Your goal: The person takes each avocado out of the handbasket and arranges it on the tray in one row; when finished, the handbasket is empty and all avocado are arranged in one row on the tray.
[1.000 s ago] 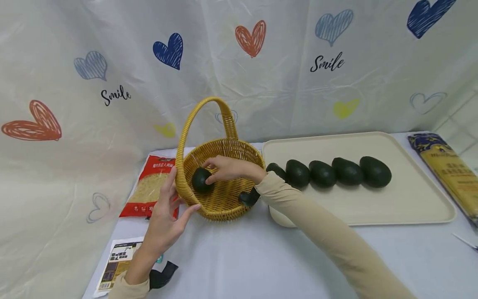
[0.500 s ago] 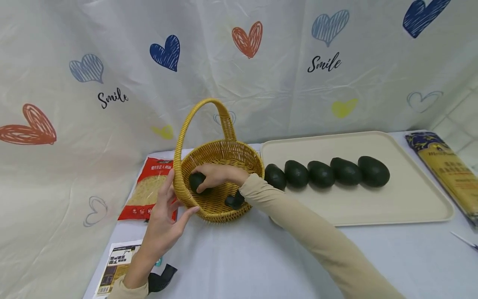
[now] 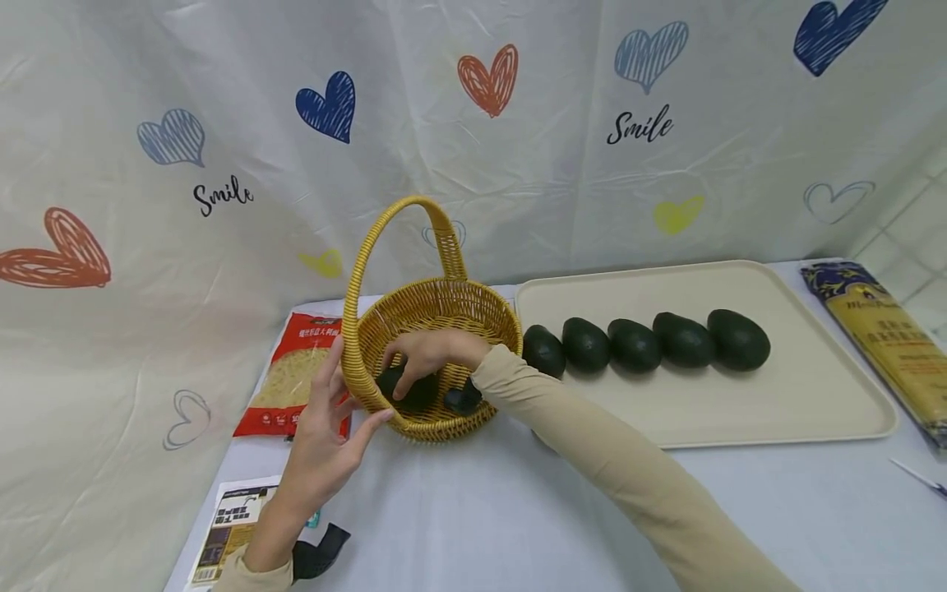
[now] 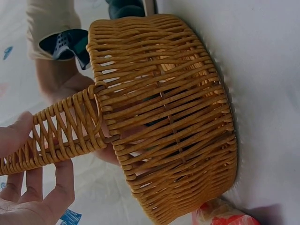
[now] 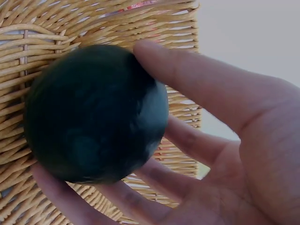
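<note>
In the head view my left hand point(image 3: 323, 440) holds the near left side of a yellow wicker basket point(image 3: 473, 300), where the arched handle point(image 3: 355, 329) meets the rim. The left wrist view shows its thumb and fingers on opposite sides of that handle. My right hand point(image 3: 432, 352) reaches into the basket and grips a dark green avocado point(image 3: 420, 395) low on the left. Seen from the right wrist, thumb and fingers lie round the avocado point(image 5: 93, 117), close to the wicker. The hand partly covers it in the head view.
Right of the basket, a cream tray point(image 3: 799, 395) carries a row of several avocados point(image 3: 635, 345). A red pasta bag point(image 3: 292, 378) and a white printed packet point(image 3: 235, 526) lie left. A gold package point(image 3: 880, 329) lies far right. A heart-print cloth point(image 3: 547, 164) hangs behind.
My right hand moved left inside the basket, then the avocado shifted slightly right and toward me. The sleeve now uncovers the leftmost avocado on the tray. My left hand keeps its hold.
</note>
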`<move>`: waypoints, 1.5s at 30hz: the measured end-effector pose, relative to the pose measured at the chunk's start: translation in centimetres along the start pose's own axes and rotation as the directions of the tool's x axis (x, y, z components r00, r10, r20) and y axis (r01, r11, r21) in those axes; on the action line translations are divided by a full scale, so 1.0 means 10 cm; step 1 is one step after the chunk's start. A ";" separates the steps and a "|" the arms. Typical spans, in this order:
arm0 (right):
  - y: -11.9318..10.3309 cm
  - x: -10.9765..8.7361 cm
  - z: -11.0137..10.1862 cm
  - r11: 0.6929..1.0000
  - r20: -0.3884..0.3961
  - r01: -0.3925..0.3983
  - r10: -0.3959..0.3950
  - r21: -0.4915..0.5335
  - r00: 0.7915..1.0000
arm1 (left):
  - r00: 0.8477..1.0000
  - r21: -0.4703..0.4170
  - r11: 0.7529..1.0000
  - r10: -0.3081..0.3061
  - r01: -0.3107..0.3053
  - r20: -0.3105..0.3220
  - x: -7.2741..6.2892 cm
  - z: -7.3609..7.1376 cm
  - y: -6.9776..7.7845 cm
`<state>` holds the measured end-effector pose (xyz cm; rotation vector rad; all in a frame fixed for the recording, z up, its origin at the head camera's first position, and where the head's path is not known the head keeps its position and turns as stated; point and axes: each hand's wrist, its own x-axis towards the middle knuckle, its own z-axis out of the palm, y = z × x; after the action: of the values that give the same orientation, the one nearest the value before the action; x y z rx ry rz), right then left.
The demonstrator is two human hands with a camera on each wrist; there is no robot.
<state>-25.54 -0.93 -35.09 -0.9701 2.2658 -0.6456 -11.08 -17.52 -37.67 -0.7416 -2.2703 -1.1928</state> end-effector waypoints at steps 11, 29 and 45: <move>0.01 -0.09 -0.02 0.994 -0.019 -0.094 0.095 0.060 0.995 | 1.000 -0.003 1.000 0.000 0.000 0.002 -0.01 0.03 -0.01; 0.72 -1.73 -0.71 0.993 -0.539 0.008 0.056 0.115 0.841 | 0.998 -0.061 0.996 0.062 -0.062 -0.013 0.02 -0.03 -0.02; 2.17 -3.76 -0.54 0.868 -0.711 -0.307 0.496 0.390 0.498 | 0.998 -0.041 0.997 0.063 -0.063 -0.017 0.02 -0.05 0.00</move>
<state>-18.39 42.13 -32.72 0.0790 2.9451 -1.2544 -11.11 -17.85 -37.32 -0.8106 -2.1987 -1.2159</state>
